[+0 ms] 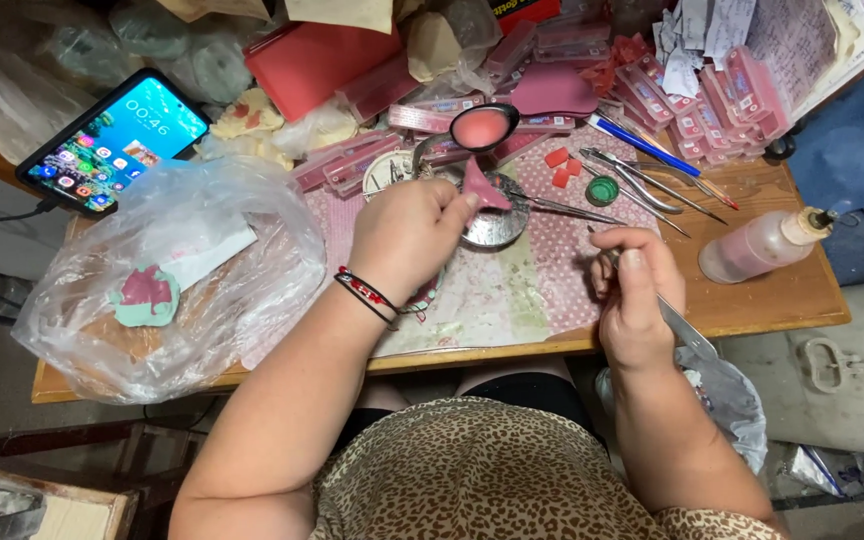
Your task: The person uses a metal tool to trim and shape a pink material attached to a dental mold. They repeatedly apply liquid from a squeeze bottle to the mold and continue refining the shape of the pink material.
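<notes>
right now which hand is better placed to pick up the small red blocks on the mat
Right. The right hand lies nearer the red blocks, though it grips a metal tool. The left hand is holding a pink wax piece over the metal bowl.

On the wooden desk [782, 295], a clear crumpled plastic bag [167, 280] lies left, a black smartphone [112, 140] behind it, a pink-filled plastic squeeze bottle [757, 247] right.

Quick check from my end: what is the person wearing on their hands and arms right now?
Both hands are bare, with no gloves. The left hand has thin bracelets at the wrist, black cords with small red beads. The right hand has nothing on its wrist. Both forearms are uncovered; a leopard-print garment shows below them.
</notes>
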